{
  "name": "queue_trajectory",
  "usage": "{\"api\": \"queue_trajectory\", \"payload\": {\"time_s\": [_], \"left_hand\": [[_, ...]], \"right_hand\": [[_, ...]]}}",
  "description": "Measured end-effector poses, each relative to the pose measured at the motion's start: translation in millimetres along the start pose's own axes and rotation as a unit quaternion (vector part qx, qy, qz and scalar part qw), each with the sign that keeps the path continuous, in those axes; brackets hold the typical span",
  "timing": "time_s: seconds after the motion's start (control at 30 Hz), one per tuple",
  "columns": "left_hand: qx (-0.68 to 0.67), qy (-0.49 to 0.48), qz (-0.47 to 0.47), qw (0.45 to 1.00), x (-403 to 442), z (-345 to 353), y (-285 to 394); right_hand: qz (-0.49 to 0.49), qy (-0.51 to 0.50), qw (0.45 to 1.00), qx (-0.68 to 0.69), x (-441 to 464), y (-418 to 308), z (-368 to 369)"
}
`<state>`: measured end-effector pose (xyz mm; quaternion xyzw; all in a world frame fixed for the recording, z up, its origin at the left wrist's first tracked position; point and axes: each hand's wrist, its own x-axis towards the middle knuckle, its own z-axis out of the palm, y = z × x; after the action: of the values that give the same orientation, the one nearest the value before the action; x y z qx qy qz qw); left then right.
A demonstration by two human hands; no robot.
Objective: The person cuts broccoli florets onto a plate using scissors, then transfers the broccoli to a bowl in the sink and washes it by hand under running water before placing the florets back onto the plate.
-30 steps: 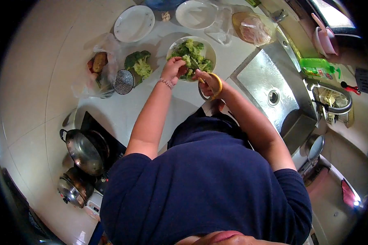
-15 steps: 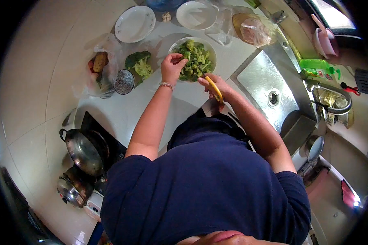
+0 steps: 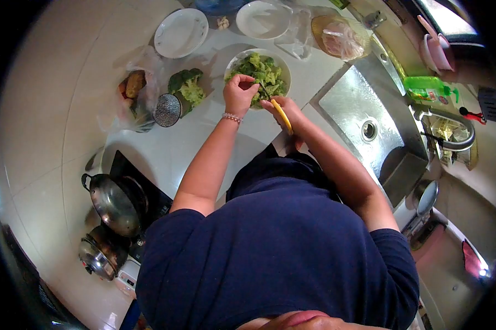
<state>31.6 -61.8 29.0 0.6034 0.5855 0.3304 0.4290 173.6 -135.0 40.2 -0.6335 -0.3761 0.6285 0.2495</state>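
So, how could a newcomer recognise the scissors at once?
Beside the sink is a white counter with a bowl of broccoli. At the bowl's near edge, the right hand holds the scissors; their yellow handle sets them apart from the broccoli.

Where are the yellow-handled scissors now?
Upper middle of the head view: the scissors are in the right hand, blades over the white bowl of broccoli.
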Motion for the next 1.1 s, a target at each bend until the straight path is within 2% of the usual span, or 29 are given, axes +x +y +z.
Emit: {"api": "queue_trajectory", "payload": {"time_s": [0.1,0.2,0.3,0.4,0.47,0.5,0.6,0.7,0.8,0.83,0.9,0.97,1.07,1.1], "left_hand": [[-0.016,-0.010,0.001,1.000,-0.4,-3.0,3.2],[-0.154,-0.037,-0.101,0.982,0.7,-1.4,-7.2],[-0.227,-0.053,-0.148,0.961,-0.1,-1.0,-10.8],[-0.108,0.022,-0.076,0.991,6.5,-4.4,-29.3],[0.056,0.010,0.045,0.997,8.9,-10.9,-31.2],[0.138,0.003,0.105,0.985,9.8,-14.2,-29.2],[0.087,-0.056,0.040,0.994,12.7,-10.4,-23.6],[0.268,-0.032,0.160,0.949,17.3,-8.3,-22.0],[0.323,-0.038,0.162,0.932,18.0,-4.3,-14.0],[0.350,-0.046,0.166,0.921,19.5,-2.2,-14.7],[0.405,-0.061,0.169,0.897,21.2,0.6,-18.8],[0.389,-0.082,0.142,0.907,30.2,1.6,-23.4],[0.340,-0.094,0.148,0.924,50.9,2.8,-35.8],[0.321,-0.095,0.157,0.929,54.4,2.0,-37.3]], "right_hand": [[0.035,-0.022,0.998,0.054,-4.6,-0.2,-0.1],[0.098,-0.055,0.985,0.134,-5.2,-8.1,-1.1],[0.141,-0.124,0.956,0.224,4.5,-5.3,-5.1],[0.178,-0.204,0.912,0.308,6.6,-1.8,-16.2],[0.179,-0.223,0.902,0.322,5.4,0.5,-19.7],[0.161,-0.226,0.929,0.246,9.3,2.4,-21.3],[0.177,-0.198,0.929,0.256,9.7,5.4,-20.7],[0.161,-0.220,0.913,0.304,2.6,0.9,-22.3],[0.091,-0.123,0.968,0.199,0.9,1.9,-29.2],[0.069,-0.156,0.954,0.245,0.5,7.5,-33.3],[0.059,-0.062,0.980,0.181,-4.6,10.0,-35.7],[0.074,0.013,0.985,0.157,-10.0,12.2,-36.8],[0.110,-0.039,0.989,0.088,-13.5,21.5,-42.1],[0.123,-0.032,0.990,0.064,-25.5,1.2,-40.4]]}}
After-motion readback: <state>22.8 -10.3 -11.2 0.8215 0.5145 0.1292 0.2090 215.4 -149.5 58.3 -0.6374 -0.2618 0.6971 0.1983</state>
